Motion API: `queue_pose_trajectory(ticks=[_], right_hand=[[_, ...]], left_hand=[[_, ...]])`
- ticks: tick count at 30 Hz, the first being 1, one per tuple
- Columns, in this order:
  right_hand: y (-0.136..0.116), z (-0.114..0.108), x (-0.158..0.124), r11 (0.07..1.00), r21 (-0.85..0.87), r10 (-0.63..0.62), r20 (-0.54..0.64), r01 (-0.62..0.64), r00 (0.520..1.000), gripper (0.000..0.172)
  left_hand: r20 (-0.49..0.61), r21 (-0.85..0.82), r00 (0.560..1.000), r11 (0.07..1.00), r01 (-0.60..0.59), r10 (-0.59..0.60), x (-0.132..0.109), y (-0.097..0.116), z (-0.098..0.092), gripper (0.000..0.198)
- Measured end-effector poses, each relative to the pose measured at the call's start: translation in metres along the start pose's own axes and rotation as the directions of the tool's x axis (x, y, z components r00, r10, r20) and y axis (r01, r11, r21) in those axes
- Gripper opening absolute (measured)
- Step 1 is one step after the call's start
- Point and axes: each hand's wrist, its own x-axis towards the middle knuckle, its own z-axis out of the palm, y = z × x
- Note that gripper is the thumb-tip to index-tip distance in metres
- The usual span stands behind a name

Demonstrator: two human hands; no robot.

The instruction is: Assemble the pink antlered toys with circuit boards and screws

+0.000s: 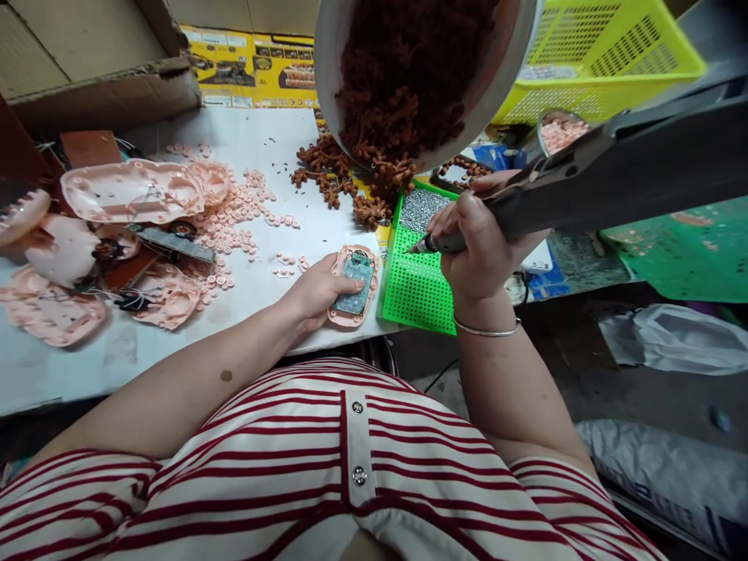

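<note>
My left hand (315,292) is closed around a pink plastic shell (337,315) at the table's front edge, its thumb pressed on the green circuit board (358,282) set inside. Gripped in my right hand (482,238) is a dark electric screwdriver (578,171). The tool's tip points down-left, over the green perforated tray (409,300); whether it touches anything there I cannot tell. Small silver screws (421,209) are heaped at the far end of that tray.
A white bucket (529,47) lies tipped, brown plastic parts (374,175) spilling out. To the left are pink shells (132,191) with wires and scattered small pink pieces (234,218). A yellow basket (608,93) stands back right, a cardboard box (99,86) back left.
</note>
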Motion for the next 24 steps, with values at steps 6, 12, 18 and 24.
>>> queue_pose_trajectory(ticks=[6, 12, 18, 24], right_hand=[[0.005, -0.004, -0.008, 0.996, -0.035, 0.076, -0.022, -0.077, 0.997, 0.029], [0.012, -0.003, -0.012, 0.996, 0.005, 0.090, -0.001, -0.090, 0.996, 0.025], [0.011, -0.003, -0.014, 0.994, -0.016, 0.107, 0.012, -0.107, 0.994, 0.025], [0.013, -0.001, -0.017, 0.991, -0.077, 0.108, -0.018, -0.109, 0.994, 0.032]], left_hand=[[-0.003, 0.000, 1.000, 1.000, 0.008, -0.008, -0.001, 0.000, 0.001, 0.039], [-0.013, -0.007, 1.000, 1.000, 0.024, -0.025, -0.001, 0.001, 0.000, 0.040], [-0.011, -0.014, 1.000, 1.000, 0.018, -0.018, -0.001, 0.001, 0.000, 0.042], [-0.005, -0.010, 1.000, 1.000, 0.009, -0.009, -0.002, 0.001, 0.000, 0.042]])
